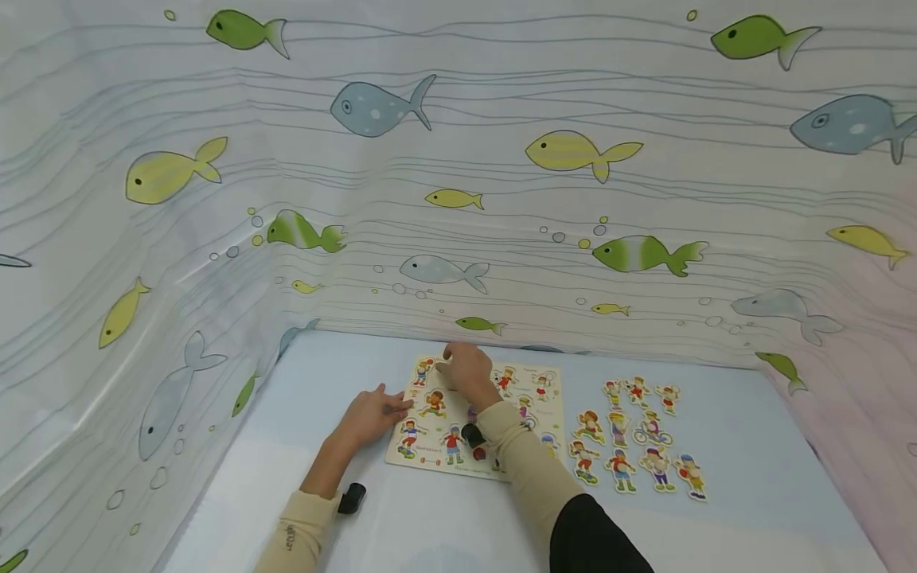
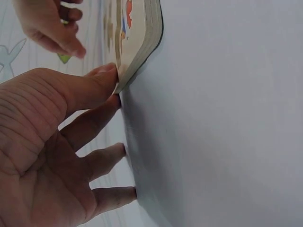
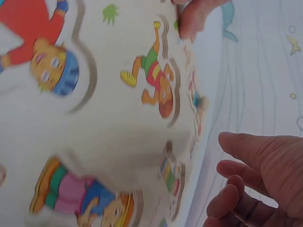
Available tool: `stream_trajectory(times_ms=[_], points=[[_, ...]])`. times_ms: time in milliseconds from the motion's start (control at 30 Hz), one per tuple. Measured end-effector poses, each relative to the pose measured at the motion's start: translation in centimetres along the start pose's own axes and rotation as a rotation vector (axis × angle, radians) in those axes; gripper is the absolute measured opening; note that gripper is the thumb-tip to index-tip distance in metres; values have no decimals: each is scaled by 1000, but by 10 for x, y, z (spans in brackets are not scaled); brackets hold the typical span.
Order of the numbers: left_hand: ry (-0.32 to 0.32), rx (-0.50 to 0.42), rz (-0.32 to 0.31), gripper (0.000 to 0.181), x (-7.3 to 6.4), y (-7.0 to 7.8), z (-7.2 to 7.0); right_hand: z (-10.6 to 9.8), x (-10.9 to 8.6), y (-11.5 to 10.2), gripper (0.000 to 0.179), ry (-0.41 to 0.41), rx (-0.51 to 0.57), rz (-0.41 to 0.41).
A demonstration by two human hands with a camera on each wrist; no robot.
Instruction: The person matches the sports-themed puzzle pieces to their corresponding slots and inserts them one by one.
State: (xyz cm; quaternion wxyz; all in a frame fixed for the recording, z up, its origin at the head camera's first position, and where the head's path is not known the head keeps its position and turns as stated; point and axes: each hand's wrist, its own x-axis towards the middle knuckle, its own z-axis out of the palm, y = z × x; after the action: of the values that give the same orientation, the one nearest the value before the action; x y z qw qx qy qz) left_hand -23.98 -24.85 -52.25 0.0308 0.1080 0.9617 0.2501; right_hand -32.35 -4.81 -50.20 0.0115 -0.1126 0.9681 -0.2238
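A cream puzzle board [image 1: 433, 431] with printed and recessed figures of children playing sports lies on the white table. My left hand [image 1: 376, 414] is at its left edge; in the left wrist view the thumb [image 2: 102, 80] touches the board's corner, and the other fingers reach down to the table, spread apart. Over the board's upper part hovers my right hand [image 1: 469, 372]. In the right wrist view its fingers [image 3: 223, 201] are loosely bent beside the board's far edge, with nothing visible between them. The right forearm covers part of the board in the head view.
Several loose cut-out figures, among them a cyclist piece [image 1: 652, 430] and a skateboarder piece [image 1: 584, 461], lie in rows right of the board. A fish-patterned curtain [image 1: 501, 231] rises behind the table and along its sides. A small black wrist camera [image 1: 352, 499] sits by the left sleeve.
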Motion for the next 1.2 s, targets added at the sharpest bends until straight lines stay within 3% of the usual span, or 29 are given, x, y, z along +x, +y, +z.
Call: stream_trajectory(times_ms=[300, 600, 1200], points=[[9, 25, -1, 25, -3, -6, -7, -14, -10, 19, 26, 6, 94, -17], [-2, 5, -28, 25, -1, -5, -3, -21, -26, 39, 27, 2, 106, -13], [7, -8, 7, 24, -2, 2, -1, -43, -53, 70, 25, 24, 111, 1]])
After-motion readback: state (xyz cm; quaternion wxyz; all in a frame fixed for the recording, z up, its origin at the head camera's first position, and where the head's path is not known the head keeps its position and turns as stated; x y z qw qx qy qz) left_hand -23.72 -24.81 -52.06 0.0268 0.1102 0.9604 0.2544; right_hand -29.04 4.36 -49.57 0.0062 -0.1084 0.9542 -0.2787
